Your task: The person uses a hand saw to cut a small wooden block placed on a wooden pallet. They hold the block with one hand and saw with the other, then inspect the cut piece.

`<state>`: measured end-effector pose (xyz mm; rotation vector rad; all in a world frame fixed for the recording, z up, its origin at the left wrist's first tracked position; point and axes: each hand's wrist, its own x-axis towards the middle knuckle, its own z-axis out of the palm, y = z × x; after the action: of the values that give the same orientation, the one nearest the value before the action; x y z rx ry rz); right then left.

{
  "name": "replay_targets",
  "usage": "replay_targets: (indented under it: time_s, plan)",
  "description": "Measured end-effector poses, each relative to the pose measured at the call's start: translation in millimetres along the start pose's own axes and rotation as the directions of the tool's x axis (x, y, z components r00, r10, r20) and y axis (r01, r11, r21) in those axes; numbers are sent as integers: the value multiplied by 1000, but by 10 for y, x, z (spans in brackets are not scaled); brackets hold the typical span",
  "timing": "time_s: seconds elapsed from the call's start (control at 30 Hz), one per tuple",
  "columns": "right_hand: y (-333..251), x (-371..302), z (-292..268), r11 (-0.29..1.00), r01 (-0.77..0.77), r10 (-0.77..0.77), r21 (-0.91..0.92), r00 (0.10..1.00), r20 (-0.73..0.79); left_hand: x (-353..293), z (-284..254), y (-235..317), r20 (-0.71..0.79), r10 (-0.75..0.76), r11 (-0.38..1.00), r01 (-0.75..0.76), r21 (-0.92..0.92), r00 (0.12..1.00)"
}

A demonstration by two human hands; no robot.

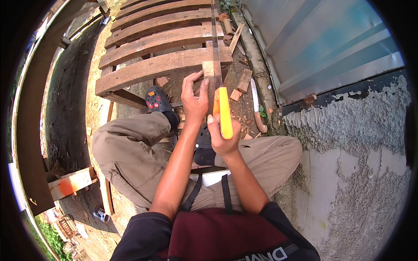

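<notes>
"What's that, upper left to centre?"
"A brown slatted wooden pallet [170, 65]. The left hand [194, 99] bends its fingers against a pale rectangular wooden block [208, 68] at its edge; clamped or not, I can't tell."
"And right of that?"
"Mid-frame, a yellow-handled steel saw [225, 115], the right hand's [220, 142] fingers clamped round its handle."

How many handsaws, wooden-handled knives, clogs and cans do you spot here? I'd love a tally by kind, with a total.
Yellow-handled handsaw: 1
Wooden-handled knife: 1
Dark clogs: 2
Can: 1
Total: 5
</notes>
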<state>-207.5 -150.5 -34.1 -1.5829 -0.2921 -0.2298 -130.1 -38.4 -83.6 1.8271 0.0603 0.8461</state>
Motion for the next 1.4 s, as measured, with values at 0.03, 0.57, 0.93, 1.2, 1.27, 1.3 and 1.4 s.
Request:
replay_targets:
  time_s: [0.03,0.57,0.93,1.2,1.27,1.3,1.4]
  plan:
    - [18,-180,-74,998,19,-17,-65,1000,22,-38,16,-47,-4,-18,999,18,-29,1000]
    - [-115,106,49,982,-159,166,100,984,-63,-19,21,-120,9,-4,998,5,-57,1000]
    - [28,-582,-282,988,27,-27,-155,1000,3,6,98,-132,-27,-18,993,15,-116,999]
    - [-144,-226,-115,994,-5,4,-110,1000,-11,124,-72,-18,81,158,987,-160,18,984]
    - [-134,-865,-300,976,80,-71,-202,996,53,107,-76,-45,142,83,997,-81,-14,986]
    - [-86,-1248,-414,971,38,-17,-235,996,92,112,-77,-25,131,82,996,-78,-36,988]
    - [-21,-1556,-515,972,87,-65,-219,992,105,124,-38,68,104,111,992,-104,-68,988]
